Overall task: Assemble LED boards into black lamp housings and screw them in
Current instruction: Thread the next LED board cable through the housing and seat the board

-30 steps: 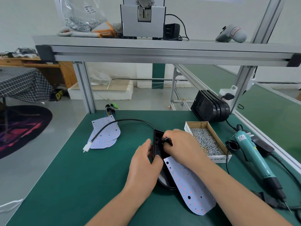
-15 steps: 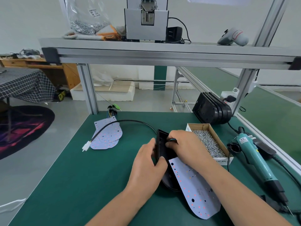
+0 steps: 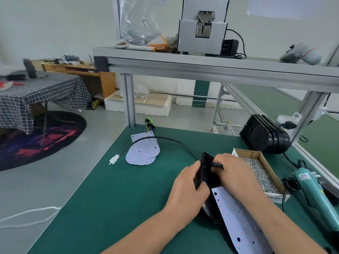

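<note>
Left hand (image 3: 187,189) and right hand (image 3: 236,175) hardly shifted since half second ago; both still on black lamp housing (image 3: 206,169). Green bench (image 3: 119,208) under fingers. Spare housing stack (image 3: 264,136) well beyond right fingers. LED board (image 3: 238,217) pokes from housing, wrist-side of right fingers. Housing tilted on edge: left fingers wrap left wall, right fingers curled, pinching wires (image 3: 219,165) at rim. Screw box (image 3: 246,153) just right of right fingers. White connector (image 3: 113,160) well left.

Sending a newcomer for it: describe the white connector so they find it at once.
On the green bench mat, look far left, beside the stack of pale LED boards. The white connector lies left of them, ending the black cable: the only small white block there.
</note>
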The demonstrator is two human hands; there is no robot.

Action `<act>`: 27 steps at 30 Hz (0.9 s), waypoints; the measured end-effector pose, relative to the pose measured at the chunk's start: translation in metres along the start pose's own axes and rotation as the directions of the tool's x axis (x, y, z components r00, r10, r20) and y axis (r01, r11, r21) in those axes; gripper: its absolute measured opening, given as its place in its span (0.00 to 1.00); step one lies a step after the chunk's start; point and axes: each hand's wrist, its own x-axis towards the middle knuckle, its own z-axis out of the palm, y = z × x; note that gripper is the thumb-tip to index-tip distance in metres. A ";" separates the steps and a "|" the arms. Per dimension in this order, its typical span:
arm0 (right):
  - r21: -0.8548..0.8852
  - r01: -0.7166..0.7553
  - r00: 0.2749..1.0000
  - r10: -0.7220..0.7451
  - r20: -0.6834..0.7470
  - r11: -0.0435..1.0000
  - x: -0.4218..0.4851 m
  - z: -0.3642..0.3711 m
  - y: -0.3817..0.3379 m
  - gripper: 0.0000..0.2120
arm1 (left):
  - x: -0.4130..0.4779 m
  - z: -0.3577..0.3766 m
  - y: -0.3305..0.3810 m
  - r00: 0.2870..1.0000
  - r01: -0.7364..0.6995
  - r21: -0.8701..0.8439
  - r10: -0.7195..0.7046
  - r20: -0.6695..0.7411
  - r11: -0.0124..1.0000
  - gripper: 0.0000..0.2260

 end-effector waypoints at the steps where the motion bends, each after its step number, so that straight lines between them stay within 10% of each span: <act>1: 0.040 -0.025 1.000 0.025 -0.001 0.999 0.000 0.000 0.000 0.09 | 0.000 0.000 0.000 1.000 0.004 0.007 -0.004 0.001 1.000 0.19; 16: 0.113 0.021 0.987 -0.003 -0.162 0.993 0.001 0.002 0.001 0.14 | 0.005 0.000 -0.008 0.998 -0.063 -0.014 0.063 -0.008 0.998 0.15; 27: 0.279 -0.037 0.991 0.000 0.132 0.960 0.003 0.001 0.021 0.12 | 0.015 -0.025 -0.008 0.998 -0.058 -0.069 0.059 0.007 0.996 0.17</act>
